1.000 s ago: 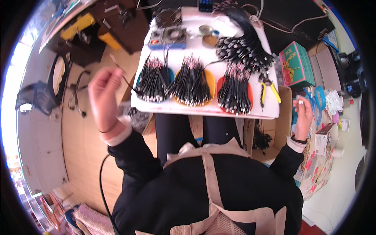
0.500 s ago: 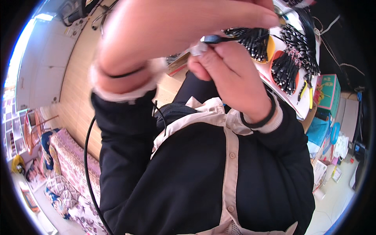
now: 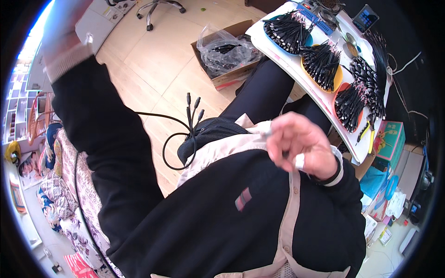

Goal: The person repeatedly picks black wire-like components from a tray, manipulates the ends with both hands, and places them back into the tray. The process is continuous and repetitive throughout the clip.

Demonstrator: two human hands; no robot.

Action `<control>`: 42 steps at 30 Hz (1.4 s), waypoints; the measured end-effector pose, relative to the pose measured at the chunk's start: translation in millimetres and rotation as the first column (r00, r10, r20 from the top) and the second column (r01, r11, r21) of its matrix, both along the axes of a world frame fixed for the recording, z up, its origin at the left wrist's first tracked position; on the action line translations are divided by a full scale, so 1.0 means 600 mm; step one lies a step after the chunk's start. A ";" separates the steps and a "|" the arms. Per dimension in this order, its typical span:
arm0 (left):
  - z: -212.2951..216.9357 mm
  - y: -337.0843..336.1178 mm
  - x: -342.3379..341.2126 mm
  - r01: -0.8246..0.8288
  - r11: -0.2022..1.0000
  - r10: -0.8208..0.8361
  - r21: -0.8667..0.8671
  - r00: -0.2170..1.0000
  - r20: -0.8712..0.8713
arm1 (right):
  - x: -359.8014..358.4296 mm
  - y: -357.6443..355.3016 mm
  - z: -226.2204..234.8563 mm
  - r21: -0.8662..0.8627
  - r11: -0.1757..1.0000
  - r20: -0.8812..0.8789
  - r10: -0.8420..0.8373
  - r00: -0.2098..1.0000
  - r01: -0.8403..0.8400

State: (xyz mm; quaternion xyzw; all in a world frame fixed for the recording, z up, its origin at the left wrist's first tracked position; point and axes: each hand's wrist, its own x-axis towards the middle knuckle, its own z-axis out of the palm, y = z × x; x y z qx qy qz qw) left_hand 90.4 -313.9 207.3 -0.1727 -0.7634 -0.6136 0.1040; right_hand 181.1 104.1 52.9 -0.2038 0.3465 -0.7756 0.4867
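Observation:
My left hand (image 3: 67, 28) is raised at the upper left, smeared by motion and partly cut off by the picture's rim, so its fingers cannot be made out. My right hand (image 3: 301, 146) hovers before my lower chest, fingers loosely curled and apart, with nothing visible in them. White tape (image 3: 299, 161) wraps its thumb. A small blurred pink-and-grey piece (image 3: 242, 199) shows against my black top, apart from both hands. Beside the dark mesh pouch (image 3: 211, 132) at my waist, a black cable (image 3: 166, 150) loops and ends in several plugs (image 3: 192, 109).
On the white table (image 3: 257, 33) at the right, bundles of black cables lie on blue, yellow (image 3: 341, 74) and red plates, near yellow-handled pliers (image 3: 366, 134). A cardboard box (image 3: 204, 65) with plastic bags stands on the floor. A green box (image 3: 390, 139) is beside the table.
My left arm has swung away to the upper left. My right hand has lowered toward my chest and let go of the black cable connector it was pinching. The small pink-and-grey piece now shows.

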 end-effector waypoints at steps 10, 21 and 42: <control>-0.176 -0.178 0.291 0.399 0.917 0.036 -0.015 -0.044 0.998 | -0.034 0.164 0.056 0.098 0.990 -0.763 0.012 0.647 0.098; -0.377 0.125 0.604 -0.560 0.284 -0.608 0.778 0.522 0.598 | -0.055 0.290 -0.033 0.195 0.607 -0.954 -0.065 0.293 0.770; -0.536 -0.005 0.666 0.511 0.787 -0.039 0.346 -0.519 0.854 | -0.043 0.177 -0.059 0.052 0.791 -0.844 -0.291 0.450 0.609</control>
